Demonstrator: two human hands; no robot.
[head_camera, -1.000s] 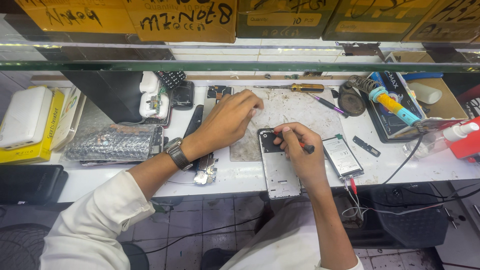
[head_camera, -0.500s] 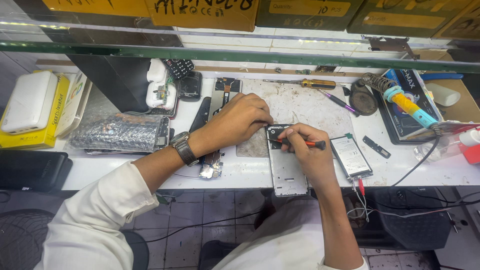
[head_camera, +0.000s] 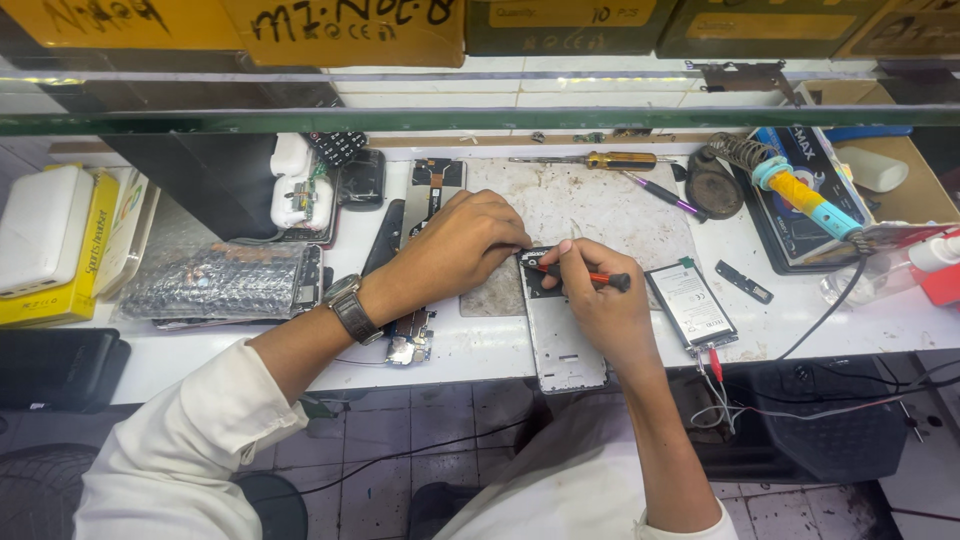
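The fingers (head_camera: 573, 262) of the right hand (head_camera: 600, 305) are pinched around a red-handled screwdriver (head_camera: 590, 277), whose tip is set against the upper end of an opened phone (head_camera: 556, 330). The fingers (head_camera: 505, 235) of the left hand (head_camera: 455, 250) are curled and pressed together onto the phone's top edge, just beside the screwdriver tip. The phone is laid lengthwise on the tabletop (head_camera: 470, 345), its upper end under both hands on a stained work mat (head_camera: 590, 205), its lower end reaching the near edge.

One flat battery (head_camera: 692, 303) is seen just right of the right hand, and one small dark strip (head_camera: 744, 282) beyond it. One watch (head_camera: 349, 307) is worn on the left wrist. Two more drivers are laid along the mat's far side: one yellow-handled (head_camera: 600, 160), one purple (head_camera: 655, 194). One soldering iron (head_camera: 800, 190) is rested to the right. One bubble-wrapped bundle (head_camera: 220, 282) and one white box (head_camera: 42, 232) are kept at the left.
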